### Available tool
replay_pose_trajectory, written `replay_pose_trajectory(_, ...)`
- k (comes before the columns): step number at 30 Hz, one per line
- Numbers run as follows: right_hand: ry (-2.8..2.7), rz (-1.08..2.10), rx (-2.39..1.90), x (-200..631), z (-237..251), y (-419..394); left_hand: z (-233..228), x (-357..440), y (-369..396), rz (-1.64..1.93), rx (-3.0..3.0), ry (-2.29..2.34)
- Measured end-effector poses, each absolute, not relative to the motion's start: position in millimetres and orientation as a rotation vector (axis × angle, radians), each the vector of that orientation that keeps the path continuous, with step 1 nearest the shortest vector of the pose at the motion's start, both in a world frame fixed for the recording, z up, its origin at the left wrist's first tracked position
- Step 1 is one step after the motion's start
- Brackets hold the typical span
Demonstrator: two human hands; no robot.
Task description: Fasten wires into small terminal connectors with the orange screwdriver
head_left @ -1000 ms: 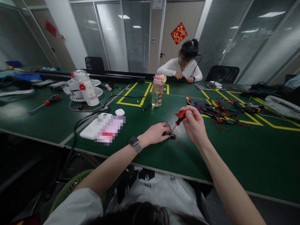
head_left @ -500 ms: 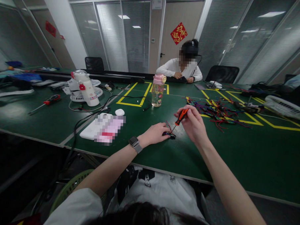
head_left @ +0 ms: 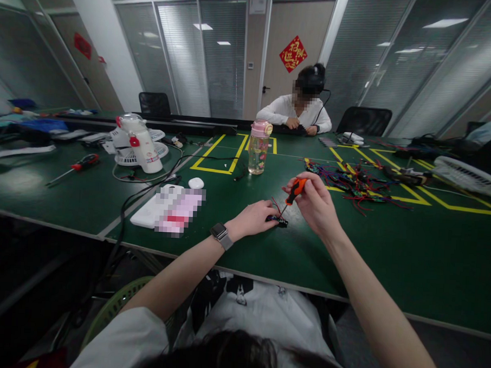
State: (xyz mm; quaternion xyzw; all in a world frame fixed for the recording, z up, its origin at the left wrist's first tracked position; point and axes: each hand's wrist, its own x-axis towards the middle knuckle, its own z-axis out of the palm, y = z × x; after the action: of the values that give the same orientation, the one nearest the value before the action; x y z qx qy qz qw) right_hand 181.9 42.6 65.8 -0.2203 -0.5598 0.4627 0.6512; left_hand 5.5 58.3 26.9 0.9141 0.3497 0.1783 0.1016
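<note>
Right hand (head_left: 315, 206) grips slim orange-handled screwdriver (head_left: 294, 191); left hand (head_left: 254, 218) pins small dark wired part (head_left: 279, 222).

door (head_left: 292, 50) | red diamond sign (head_left: 293, 54) | gold Chinese characters, too small to read

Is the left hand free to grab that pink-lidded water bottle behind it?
Probably not right away: the left hand is pressed on the small wired part, steadying it under the screwdriver. The green table between it and the water bottle looks bare, though.

The small part (head_left: 279, 222) under the screwdriver (head_left: 294, 191) tip is too small to identify.
</note>
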Motion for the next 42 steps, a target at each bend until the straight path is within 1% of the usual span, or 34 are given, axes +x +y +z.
replay_pose_trajectory(8, -1.246, 0.851, -0.555, 184.2, 61.7, 46.1, 25.4, 5.5, 59.8, 0.546, 2.693, 1.021)
replay_pose_trajectory(16, -1.266, 0.99, -0.529, 183.4, 64.9, 43.7, 25.0, 5.5, 59.5, 0.545, 2.706, 1.024)
replay_pose_trajectory(23, -1.239, 0.906, -0.556, 185.9, 61.1, 47.7, 25.0, 5.3, 60.1, 0.544, 2.696, 1.011)
replay_pose_trajectory(35, -1.265, 1.075, -0.47, 183.1, 64.4, 45.7, 23.3, 5.1, 60.6, 0.55, 2.706, 1.021)
replay_pose_trajectory(42, -1.226, 1.012, -0.477, 184.9, 65.1, 46.5, 24.6, 5.2, 60.2, 0.541, 2.691, 1.02)
